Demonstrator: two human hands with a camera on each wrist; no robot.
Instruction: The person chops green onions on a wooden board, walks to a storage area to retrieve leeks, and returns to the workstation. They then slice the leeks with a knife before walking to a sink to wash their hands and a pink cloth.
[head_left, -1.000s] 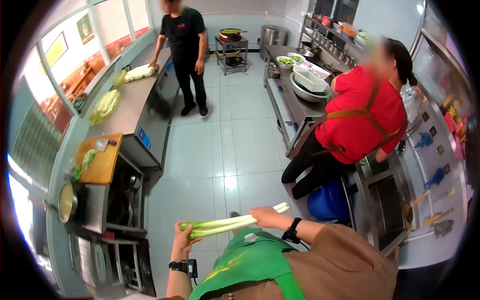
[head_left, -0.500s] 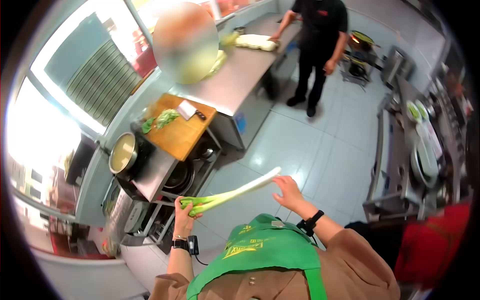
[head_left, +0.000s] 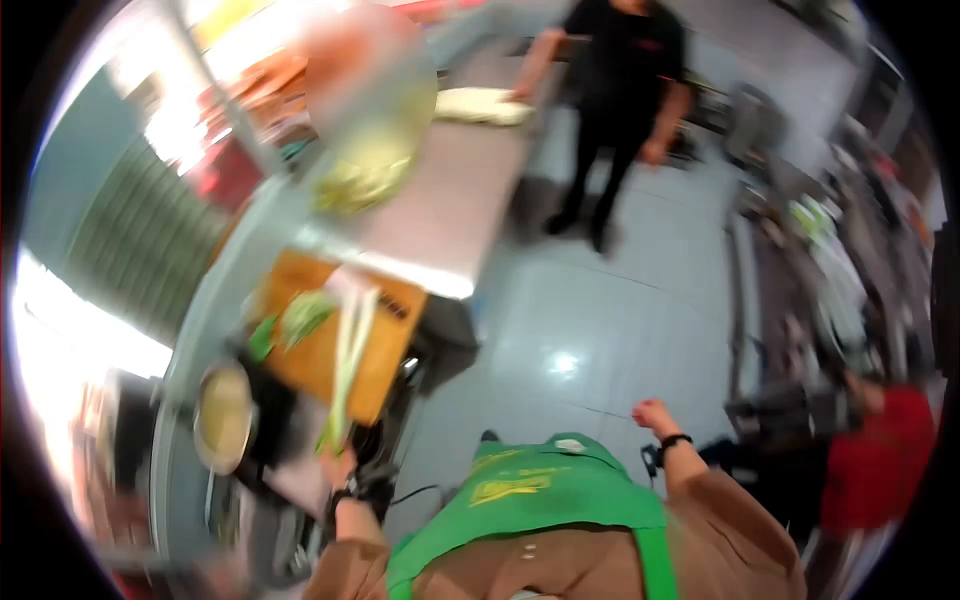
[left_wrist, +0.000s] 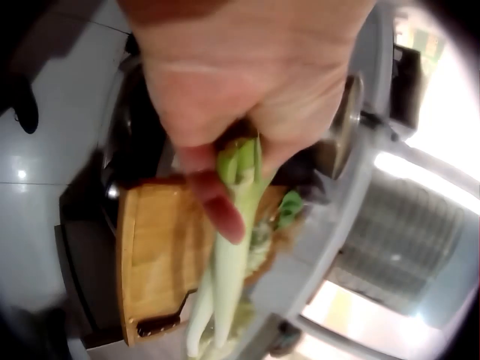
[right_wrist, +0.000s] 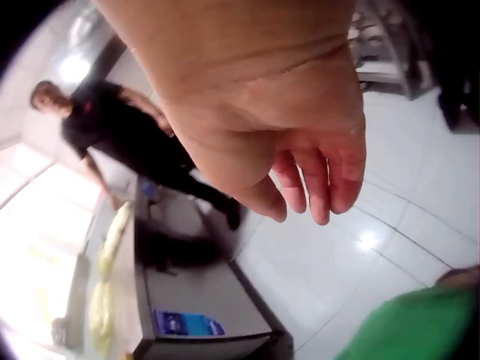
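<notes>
My left hand [head_left: 338,468] grips two long green onions [head_left: 350,352] by their green ends. Their white ends point away over a wooden cutting board [head_left: 378,375], overlapping it in the head view. In the left wrist view, thumb and fingers wrap the cut green tops of the onions [left_wrist: 234,247]. On the board lie a pile of chopped greens [head_left: 307,318] and a cleaver, whose dark handle [head_left: 393,305] shows beside the onions. My right hand [right_wrist: 274,142] hangs away from the counter over the floor, fingers loosely bent and holding nothing.
A pot of pale liquid [head_left: 224,418] stands left of the board. Beyond, a steel counter [head_left: 455,210] carries pale leafy vegetables [head_left: 365,182]. A person in black [head_left: 622,95] stands by that counter; another in red [head_left: 880,455] is at the right, near a worktable with containers.
My right hand has let go of the green onions and moved away to the right. The left hand has swung them left over the cutting board as the view turned left.
</notes>
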